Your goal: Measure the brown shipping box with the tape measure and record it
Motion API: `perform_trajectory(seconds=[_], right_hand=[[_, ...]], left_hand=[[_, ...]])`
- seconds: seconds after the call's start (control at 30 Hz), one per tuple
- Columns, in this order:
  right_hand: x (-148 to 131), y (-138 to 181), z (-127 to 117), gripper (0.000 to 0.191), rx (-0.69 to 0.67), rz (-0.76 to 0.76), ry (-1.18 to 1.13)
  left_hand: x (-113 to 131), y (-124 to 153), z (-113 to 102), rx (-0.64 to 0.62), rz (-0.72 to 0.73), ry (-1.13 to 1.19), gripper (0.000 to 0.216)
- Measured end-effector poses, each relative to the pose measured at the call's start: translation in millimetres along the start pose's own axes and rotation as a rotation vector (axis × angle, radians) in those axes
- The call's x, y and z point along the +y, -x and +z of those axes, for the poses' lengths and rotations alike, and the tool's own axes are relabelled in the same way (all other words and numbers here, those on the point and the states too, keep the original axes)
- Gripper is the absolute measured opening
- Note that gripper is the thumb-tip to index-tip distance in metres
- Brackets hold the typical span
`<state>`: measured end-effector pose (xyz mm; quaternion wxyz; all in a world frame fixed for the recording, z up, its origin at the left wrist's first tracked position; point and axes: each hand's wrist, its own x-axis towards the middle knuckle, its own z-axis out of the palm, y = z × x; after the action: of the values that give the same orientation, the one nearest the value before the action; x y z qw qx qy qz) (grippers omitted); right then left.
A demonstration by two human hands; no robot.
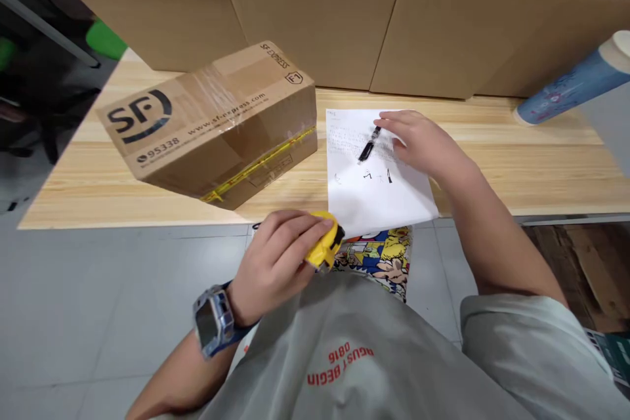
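Yellow tape measure [325,241] sat at table's near edge, just in front of person's shirt; left hand [283,256] clamped round its body, palm over it, likely for secure one-handed hold. Black pen [369,144] slanted across paper [378,200]; right hand [418,144] had fingertips at pen's far end, thumb apart; cannot tell whether pen was gripped or only touched. Paper faced person, seemingly for easy reading. SF carton [226,125] stood left, angled, apparently leaving paper room. Large boxes [310,20] lined far side, perhaps stacked back to free wooden table [531,177]; blue cup [566,92] far right, well apart from hands.
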<state>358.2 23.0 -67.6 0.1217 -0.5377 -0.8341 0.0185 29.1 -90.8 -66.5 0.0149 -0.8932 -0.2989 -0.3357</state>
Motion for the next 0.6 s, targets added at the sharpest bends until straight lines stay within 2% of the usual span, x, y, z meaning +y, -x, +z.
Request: perform_trajectory(seconds=[0.1,0.2,0.3,0.4,0.5,0.6], right_hand=[[7.6,-5.9,16.2,0.06,-0.134,-0.061,0.08],[3.4,-10.6,26.4,0.051,-0.195,-0.109,0.155],[-1.7,-14.9,29.0,0.039,-0.189,-0.107,0.247],[-2.7,-21.1,27.5,0.03,-0.14,-0.091,0.326],[-1.1,-30.3,24.0,0.022,-0.014,-0.104,0.266],[-1.6,-40.8,18.7,0.031,0.164,-0.089,0.122]], left_hand=[[-4.5,-6.3,9.6,0.007,0.026,-0.135,0.045],[-10.0,-10.0,24.6,-0.015,0.027,-0.164,0.04],[-16.9,-9.0,37.2,-0.02,0.029,-0.169,0.043],[-24.1,-5.9,41.7,-0.029,0.032,-0.256,0.05],[-29.5,-3.8,40.8,-0.005,-0.019,-0.358,0.054],[-33.3,-2.1,39.7,0.028,-0.082,-0.425,0.055]])
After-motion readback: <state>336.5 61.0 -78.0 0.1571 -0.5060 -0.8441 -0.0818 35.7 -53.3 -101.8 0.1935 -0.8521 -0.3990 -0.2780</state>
